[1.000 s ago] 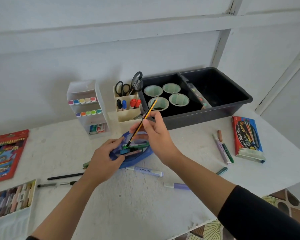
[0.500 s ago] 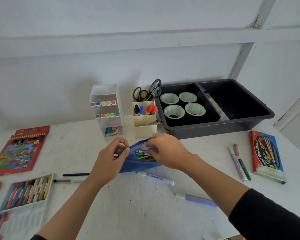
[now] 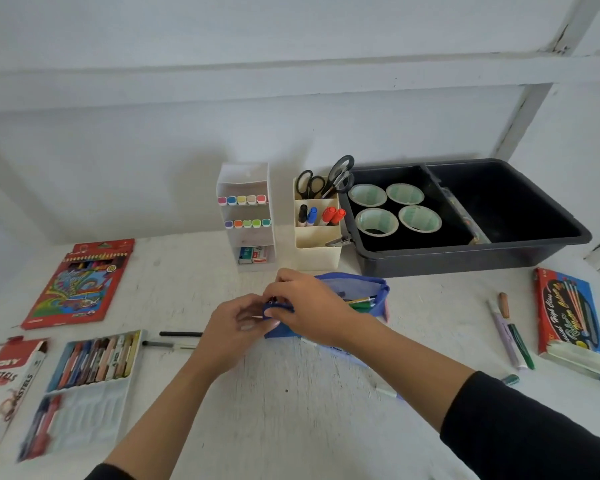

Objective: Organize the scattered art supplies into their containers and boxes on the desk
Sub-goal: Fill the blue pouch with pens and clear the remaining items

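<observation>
The left hand [image 3: 238, 318] and right hand [image 3: 309, 306] are now pinching the end of the soft blue fabric pouch [image 3: 368, 284] instead of spreading its mouth.

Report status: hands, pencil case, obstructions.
Left hand and right hand pinch one end of the pencil case. Case open, pens inside. Loose pens on desk, none blocking.

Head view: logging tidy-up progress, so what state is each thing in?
Pouch: unzipped, pens inside.
Left hand: pinches pouch's end.
Right hand: pinches pouch's end.
Pastel tray: uncovered, partly filled.
Bin: open, four cups inside.
Scissors: upright in holder.
Loose pens: lying on desk.
</observation>
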